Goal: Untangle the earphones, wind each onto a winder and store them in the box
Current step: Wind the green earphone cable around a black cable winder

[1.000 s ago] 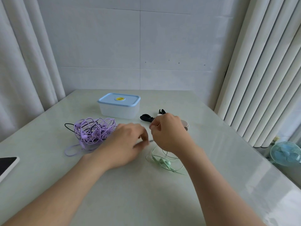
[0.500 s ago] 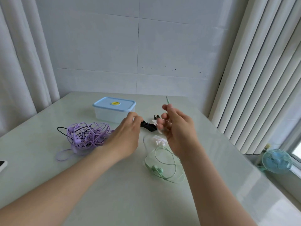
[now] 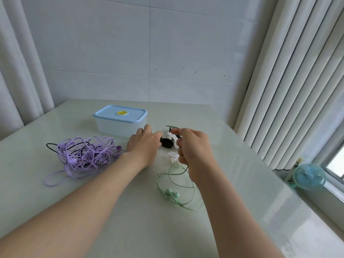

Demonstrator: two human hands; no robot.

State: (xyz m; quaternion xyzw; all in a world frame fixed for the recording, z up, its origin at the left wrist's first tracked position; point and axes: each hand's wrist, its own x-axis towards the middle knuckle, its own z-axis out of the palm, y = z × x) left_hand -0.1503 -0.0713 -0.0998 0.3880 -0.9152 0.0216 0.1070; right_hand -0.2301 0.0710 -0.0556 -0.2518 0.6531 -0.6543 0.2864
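Right hand pinches the cord of the green earphones near the plug. Left hand reaches the black winder beside the box; its fingertips are hidden, so grip cannot be told.

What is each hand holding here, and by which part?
Right hand pinches the mint-green wired earphones by the cable behind the plug. Left hand is at the black plastic winder; a grip cannot be told.

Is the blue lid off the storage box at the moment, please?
No, the blue lid sits closed on top of the box, covering its whole opening.
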